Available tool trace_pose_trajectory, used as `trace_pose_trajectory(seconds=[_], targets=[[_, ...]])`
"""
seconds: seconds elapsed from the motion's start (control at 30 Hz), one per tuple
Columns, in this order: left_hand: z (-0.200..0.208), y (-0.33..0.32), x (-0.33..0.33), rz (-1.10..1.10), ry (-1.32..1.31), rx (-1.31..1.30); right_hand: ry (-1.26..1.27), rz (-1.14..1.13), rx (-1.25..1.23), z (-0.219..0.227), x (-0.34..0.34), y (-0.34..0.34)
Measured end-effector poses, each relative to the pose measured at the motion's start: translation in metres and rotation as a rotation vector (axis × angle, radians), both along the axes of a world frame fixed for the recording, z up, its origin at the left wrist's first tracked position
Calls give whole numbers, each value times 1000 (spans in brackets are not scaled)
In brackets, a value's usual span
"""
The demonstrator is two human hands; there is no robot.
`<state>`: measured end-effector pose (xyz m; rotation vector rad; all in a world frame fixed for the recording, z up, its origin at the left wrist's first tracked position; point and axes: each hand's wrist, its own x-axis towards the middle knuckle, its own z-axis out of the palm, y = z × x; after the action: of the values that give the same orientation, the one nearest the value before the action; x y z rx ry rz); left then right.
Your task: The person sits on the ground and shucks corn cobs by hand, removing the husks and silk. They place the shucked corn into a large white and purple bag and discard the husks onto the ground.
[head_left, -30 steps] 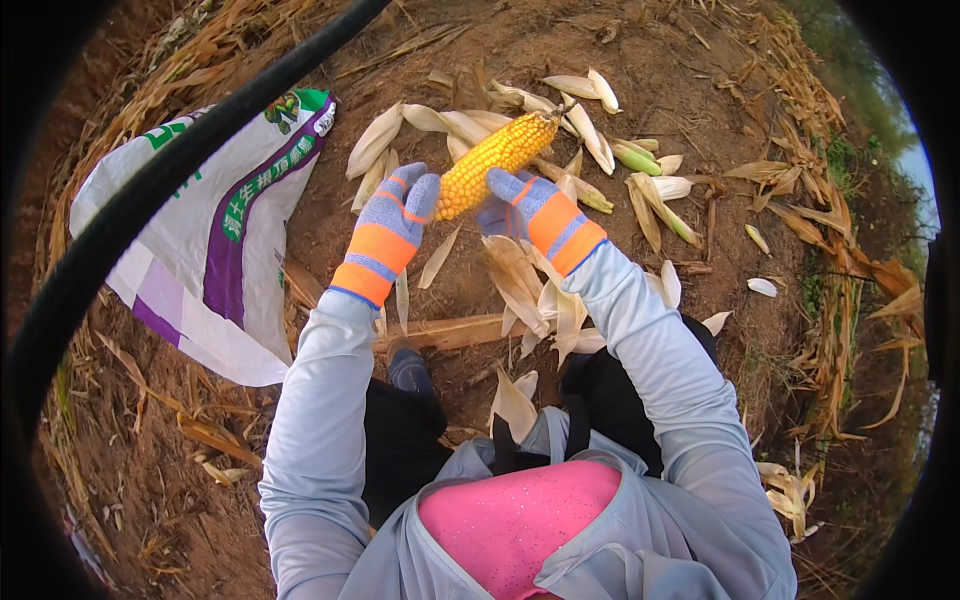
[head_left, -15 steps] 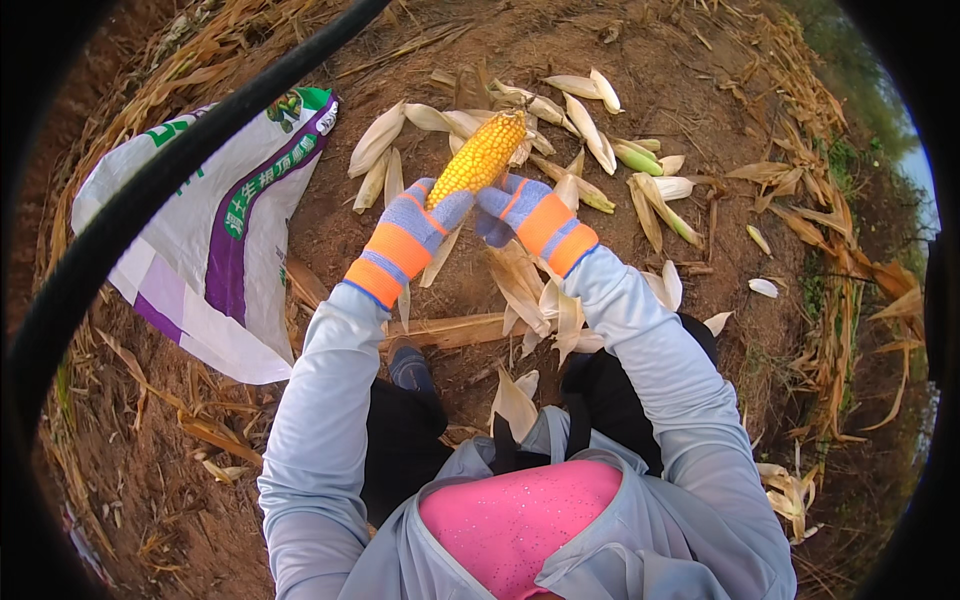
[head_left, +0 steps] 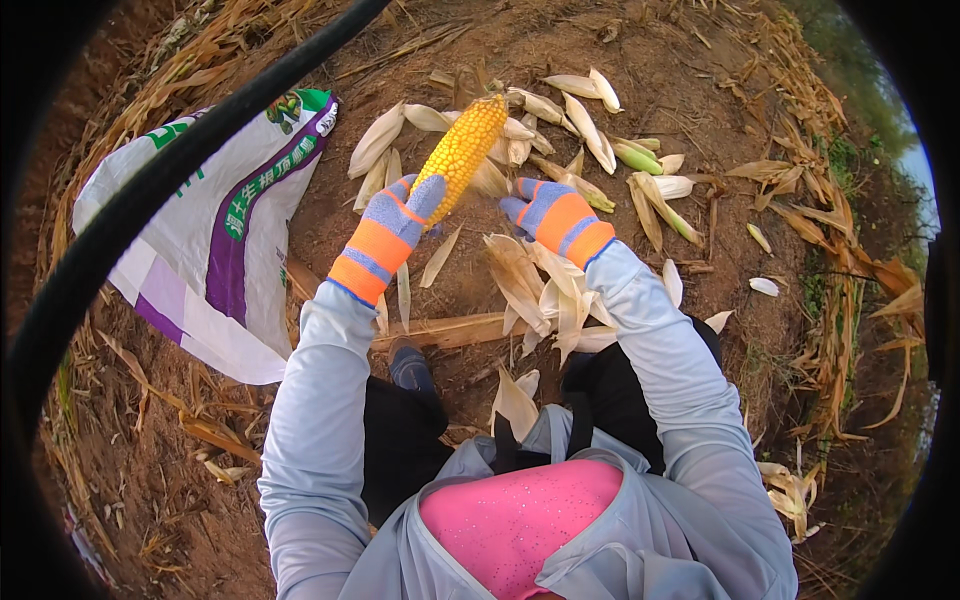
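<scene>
A bare yellow ear of corn (head_left: pixel 465 148) points up and away, tilted to the right. Its lower end sits in my left hand (head_left: pixel 398 222), which wears an orange and grey-blue striped glove and is closed around it. To the right, my right hand (head_left: pixel 558 218), gloved alike, is apart from the ear. Its fingers are loosely bent with a small gap at the tips, and nothing shows between them. Pale loose husks (head_left: pixel 520 285) lie on the ground just below this hand.
A white, purple and green woven sack (head_left: pixel 262 210) lies on the left. More husks (head_left: pixel 590 130) are scattered on the brown soil beyond my hands, some greenish. Dry stalks (head_left: pixel 840 260) line the right side. A black cable (head_left: pixel 150 200) crosses the upper left.
My right hand has come away from the ear, moving right. My left hand has shifted slightly left and down with the ear, which now shows more of its length.
</scene>
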<state>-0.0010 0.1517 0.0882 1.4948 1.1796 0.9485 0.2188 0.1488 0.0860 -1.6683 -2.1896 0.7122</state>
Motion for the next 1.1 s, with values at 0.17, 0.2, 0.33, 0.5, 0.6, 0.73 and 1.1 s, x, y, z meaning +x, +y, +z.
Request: trace_pose_trajectory(seconds=[0.17,0.2,0.33,0.5,0.6,0.73,1.1], targets=[[8,1,-14,32,195,26,-375,46,-246,1,26,-3],[8,1,-17,28,247,55,-377,24,-236,-1,31,-3],[5,1,-22,-30,220,72,-195,-126,-200,19,46,3],[12,-5,-16,-43,318,52,259,-254,-332,26,46,18],[20,-9,-7,-50,422,106,766,-68,-416,13,38,21],[28,-19,8,-19,439,181,1247,-219,-726,0,11,16],[5,-13,10,40,409,286,857,-155,-637,15,2,4]])
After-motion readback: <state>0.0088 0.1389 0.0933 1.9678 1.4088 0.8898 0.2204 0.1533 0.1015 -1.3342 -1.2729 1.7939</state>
